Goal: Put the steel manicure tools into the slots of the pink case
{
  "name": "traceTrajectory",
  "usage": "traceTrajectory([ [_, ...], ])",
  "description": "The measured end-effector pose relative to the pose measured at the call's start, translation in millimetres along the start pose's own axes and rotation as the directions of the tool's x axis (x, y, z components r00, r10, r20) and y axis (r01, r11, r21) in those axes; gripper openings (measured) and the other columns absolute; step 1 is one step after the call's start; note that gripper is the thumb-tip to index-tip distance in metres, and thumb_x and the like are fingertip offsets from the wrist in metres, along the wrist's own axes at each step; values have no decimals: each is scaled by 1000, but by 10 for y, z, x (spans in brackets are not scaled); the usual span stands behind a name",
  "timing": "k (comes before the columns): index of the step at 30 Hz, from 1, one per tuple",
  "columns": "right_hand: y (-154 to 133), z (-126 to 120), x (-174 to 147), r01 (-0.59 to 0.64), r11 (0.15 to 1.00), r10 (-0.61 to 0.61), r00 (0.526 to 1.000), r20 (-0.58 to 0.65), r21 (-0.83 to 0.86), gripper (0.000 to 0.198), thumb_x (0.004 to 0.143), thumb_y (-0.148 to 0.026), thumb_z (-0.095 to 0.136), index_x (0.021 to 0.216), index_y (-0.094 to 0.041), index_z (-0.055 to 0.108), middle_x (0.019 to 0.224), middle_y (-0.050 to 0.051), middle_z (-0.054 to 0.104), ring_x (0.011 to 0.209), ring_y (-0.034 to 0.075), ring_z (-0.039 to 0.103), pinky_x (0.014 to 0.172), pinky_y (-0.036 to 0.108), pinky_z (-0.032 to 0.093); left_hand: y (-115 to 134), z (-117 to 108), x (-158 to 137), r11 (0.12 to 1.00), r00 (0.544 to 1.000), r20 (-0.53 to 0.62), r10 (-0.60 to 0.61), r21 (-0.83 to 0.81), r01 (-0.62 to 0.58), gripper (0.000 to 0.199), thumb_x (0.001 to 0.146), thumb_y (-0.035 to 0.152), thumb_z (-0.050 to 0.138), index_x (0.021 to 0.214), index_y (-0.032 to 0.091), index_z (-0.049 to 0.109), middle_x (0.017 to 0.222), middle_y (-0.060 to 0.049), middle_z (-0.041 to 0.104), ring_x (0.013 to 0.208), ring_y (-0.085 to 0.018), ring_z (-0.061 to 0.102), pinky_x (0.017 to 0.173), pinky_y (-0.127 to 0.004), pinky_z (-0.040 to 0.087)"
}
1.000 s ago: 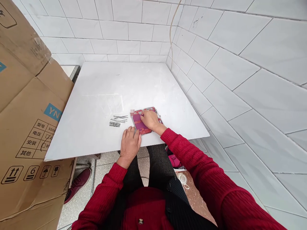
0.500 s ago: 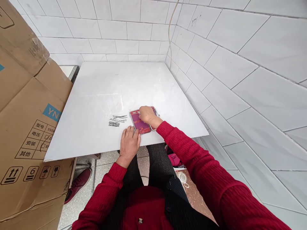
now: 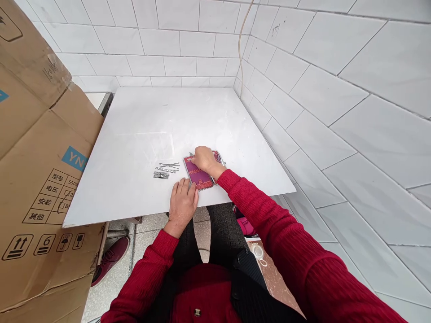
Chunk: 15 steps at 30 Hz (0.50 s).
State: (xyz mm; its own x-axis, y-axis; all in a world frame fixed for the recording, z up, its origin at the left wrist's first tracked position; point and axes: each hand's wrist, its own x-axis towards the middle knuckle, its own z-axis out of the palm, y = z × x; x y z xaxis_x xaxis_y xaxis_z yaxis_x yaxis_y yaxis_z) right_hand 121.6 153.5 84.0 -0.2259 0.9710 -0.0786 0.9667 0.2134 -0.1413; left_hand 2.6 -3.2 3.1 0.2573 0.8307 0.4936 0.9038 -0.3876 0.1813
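Note:
On the white table (image 3: 141, 134) lies a flat red and purple piece (image 3: 198, 177) with a pale rim, shaped like a small card or case. A second red-edged part (image 3: 220, 159) adjoins it on the right, mostly covered by my right hand. My left hand (image 3: 183, 199) rests flat at the table's front edge, fingertips at the near-left corner of the red and purple piece. Above its upper part, my right hand (image 3: 206, 159) is closed, and a small grey tip (image 3: 191, 154) shows by its fingers. What it grips is too small to name.
Left of the red and purple piece lie several thin dark strips (image 3: 169, 166) and a small patterned grey piece (image 3: 160, 175). A large cardboard box (image 3: 43, 148) stands against the table's left side. Tiled walls (image 3: 303, 89) bound the back and right.
My right hand has shifted slightly left and up over the red and purple piece, and a grey tip now shows by its fingers. The left hand stays in place.

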Motion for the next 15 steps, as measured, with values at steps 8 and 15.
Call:
traceTrajectory([
  [8, -67, 31, 83, 27, 1000, -27, 999, 32, -13, 27, 95, -25, 61, 111, -9, 77, 115, 22, 76, 106, 31, 74, 84, 31, 54, 5, -4, 1, 1000, 1000, 16, -10, -6, 10, 32, 103, 23, 47, 123, 12, 69, 132, -21, 68, 133, -34, 60, 114, -52, 45],
  [15, -75, -50, -32, 38, 999, -38, 999, 6, 1, 29, 95, -30, 61, 110, -11, 78, 112, 22, 77, 106, 31, 73, 86, 32, 53, 13, -14, 5, 1000, 1000, 16, -6, 6, 6, 32, 103, 23, 47, 124, 13, 68, 133, -21, 68, 133, -34, 59, 113, -53, 46],
])
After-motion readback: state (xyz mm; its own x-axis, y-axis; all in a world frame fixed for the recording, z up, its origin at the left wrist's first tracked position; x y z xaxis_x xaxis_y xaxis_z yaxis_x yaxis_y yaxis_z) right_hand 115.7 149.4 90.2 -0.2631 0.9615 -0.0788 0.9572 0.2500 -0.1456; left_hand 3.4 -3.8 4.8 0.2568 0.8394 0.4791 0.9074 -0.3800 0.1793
